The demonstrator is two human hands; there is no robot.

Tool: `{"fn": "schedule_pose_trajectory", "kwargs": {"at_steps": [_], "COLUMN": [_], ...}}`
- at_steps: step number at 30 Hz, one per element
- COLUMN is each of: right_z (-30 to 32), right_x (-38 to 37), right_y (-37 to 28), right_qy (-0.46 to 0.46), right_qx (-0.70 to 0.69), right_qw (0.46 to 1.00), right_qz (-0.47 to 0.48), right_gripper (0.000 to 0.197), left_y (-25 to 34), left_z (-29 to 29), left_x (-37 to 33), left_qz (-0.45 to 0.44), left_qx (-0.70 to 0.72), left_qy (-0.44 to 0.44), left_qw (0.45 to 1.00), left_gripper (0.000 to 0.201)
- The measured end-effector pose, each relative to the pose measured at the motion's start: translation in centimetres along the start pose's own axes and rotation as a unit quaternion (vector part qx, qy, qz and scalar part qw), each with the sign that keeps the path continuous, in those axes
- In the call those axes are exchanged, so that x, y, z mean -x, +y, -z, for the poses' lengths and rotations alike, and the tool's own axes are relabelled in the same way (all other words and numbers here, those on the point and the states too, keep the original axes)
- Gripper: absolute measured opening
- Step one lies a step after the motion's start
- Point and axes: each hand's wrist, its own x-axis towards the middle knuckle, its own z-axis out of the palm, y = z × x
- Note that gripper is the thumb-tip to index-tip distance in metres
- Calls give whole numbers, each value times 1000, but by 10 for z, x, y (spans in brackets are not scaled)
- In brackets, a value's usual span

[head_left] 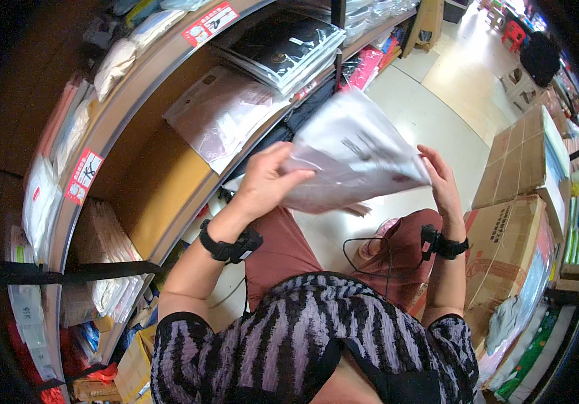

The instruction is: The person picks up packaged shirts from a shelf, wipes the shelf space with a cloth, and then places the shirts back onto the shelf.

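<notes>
A pale packet in clear plastic (360,151), which looks like a folded garment, is held up tilted in front of my body. It is partly smeared by motion. My left hand (268,180) grips its left edge, thumb on top and fingers beneath it. At the opposite corner my right hand (441,180) has its fingers curled against the edge, their tips partly hidden. Just beyond my left hand, a lighter bagged garment (225,114) lies on the shelf, beside a stack of black bagged garments (282,47).
Shelves (161,172) with price tags and bagged clothes curve along the left. Cardboard boxes (498,236) stand on the right, with more packets beside them. A tiled floor (437,101) runs ahead toward a red stool (513,35). A dark cable (370,269) hangs over my lap.
</notes>
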Motion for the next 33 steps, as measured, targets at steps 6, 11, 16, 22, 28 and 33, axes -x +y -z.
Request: {"fn": "schedule_pose_trajectory", "kwargs": {"at_steps": [6, 11, 16, 22, 28, 33], "right_z": [-53, -122, -145, -156, -186, -211], "right_x": [-1, 11, -7, -6, -70, -104], "right_y": [89, 101, 93, 49, -3, 6], "right_qy": [-150, -313, -322, -304, -331, -279], "right_qx": [-175, -220, -345, -196, -257, -294], "right_qw": [962, 890, 837, 919, 901, 905], "right_qz": [-147, -249, -277, -157, -110, -126], "right_gripper": [63, 57, 55, 51, 47, 47], "left_y": [-28, -77, -123, -79, -89, -145], "left_z": [33, 65, 99, 82, 122, 193], "left_x": [26, 39, 70, 88, 50, 16], "left_qz": [124, 163, 230, 147, 74, 107], "left_qx": [196, 315, 375, 327, 278, 315], "left_qy": [182, 339, 308, 289, 345, 394], "left_qw": [956, 871, 843, 888, 893, 857], "left_gripper": [28, 30, 41, 54, 57, 37]}}
